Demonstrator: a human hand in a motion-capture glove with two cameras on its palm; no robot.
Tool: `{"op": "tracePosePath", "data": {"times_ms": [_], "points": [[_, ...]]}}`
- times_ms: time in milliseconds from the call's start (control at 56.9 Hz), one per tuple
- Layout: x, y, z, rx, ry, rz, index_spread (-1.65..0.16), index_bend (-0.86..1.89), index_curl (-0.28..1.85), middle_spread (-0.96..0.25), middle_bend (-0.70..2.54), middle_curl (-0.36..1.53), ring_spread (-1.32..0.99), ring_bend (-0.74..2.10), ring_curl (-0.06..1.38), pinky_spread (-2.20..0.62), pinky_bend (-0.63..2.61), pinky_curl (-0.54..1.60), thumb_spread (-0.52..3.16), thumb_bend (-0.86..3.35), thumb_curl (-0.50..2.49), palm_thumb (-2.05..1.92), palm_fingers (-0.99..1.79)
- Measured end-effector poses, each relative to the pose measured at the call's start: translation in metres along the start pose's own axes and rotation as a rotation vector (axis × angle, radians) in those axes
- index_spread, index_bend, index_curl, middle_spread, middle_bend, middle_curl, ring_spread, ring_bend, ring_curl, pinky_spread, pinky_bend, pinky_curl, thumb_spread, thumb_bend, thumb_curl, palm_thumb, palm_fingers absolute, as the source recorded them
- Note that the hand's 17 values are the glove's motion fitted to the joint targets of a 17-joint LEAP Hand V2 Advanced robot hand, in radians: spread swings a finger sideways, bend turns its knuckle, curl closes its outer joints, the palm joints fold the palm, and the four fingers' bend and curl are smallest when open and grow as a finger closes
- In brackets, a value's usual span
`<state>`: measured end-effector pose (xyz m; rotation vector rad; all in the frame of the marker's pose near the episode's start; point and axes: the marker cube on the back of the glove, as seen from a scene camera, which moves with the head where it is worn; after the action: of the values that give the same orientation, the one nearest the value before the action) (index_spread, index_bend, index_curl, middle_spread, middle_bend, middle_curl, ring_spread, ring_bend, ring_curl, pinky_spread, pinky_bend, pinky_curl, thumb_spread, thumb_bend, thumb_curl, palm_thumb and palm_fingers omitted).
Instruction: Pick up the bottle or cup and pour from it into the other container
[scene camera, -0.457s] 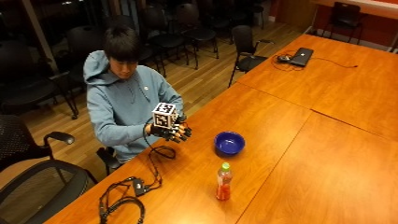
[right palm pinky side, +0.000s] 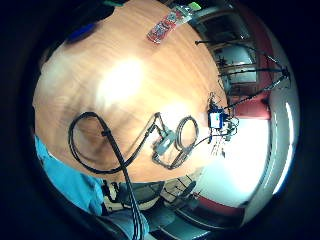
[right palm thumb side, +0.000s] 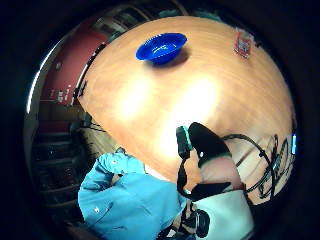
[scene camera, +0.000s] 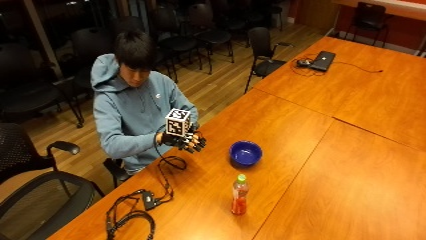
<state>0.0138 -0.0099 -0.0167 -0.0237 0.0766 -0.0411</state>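
Standing well apart from the grip (scene camera: 190, 141): bottle (scene camera: 239, 195), bowl (scene camera: 245, 153).

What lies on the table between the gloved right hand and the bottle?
Nothing: in the outside view only bare tabletop separates the gloved right hand from the bottle. The blue bowl sits off to the side.

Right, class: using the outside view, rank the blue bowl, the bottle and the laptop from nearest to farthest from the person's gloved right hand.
1. Blue bowl: on the table just beyond the gloved right hand, nearest.
2. Bottle: upright with a green cap, near the table's front edge, a bit farther than the bowl.
3. Laptop: at the far end of the table, clearly farthest.
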Motion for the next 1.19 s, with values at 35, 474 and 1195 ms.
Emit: {"op": "tracePosePath", "data": {"times_ms": [35, 474, 1195], "points": [[-0.006, -0.001, 0.003, 0.000, -0.050, 0.033, -0.36, 0.17, 0.22, -0.02, 0.18, 0.18, 0.09, 0.36, 0.20, 0.21, 0.57, 0.21, 1.02, 0.10, 0.28, 0.58, 0.25], [0.021, -0.008, 0.001, -0.005, -0.011, 0.007, -0.37, 0.15, 0.26, -0.01, 0.19, 0.25, 0.10, 0.37, 0.24, 0.20, 0.60, 0.25, 1.07, -0.02, 0.35, 0.64, 0.22], [0.128, 0.005, -0.006, 0.007, -0.003, 0.112, -0.36, 0.15, 0.26, 0.01, 0.18, 0.29, 0.10, 0.38, 0.28, 0.20, 0.62, 0.27, 1.08, -0.02, 0.38, 0.63, 0.21]]}}
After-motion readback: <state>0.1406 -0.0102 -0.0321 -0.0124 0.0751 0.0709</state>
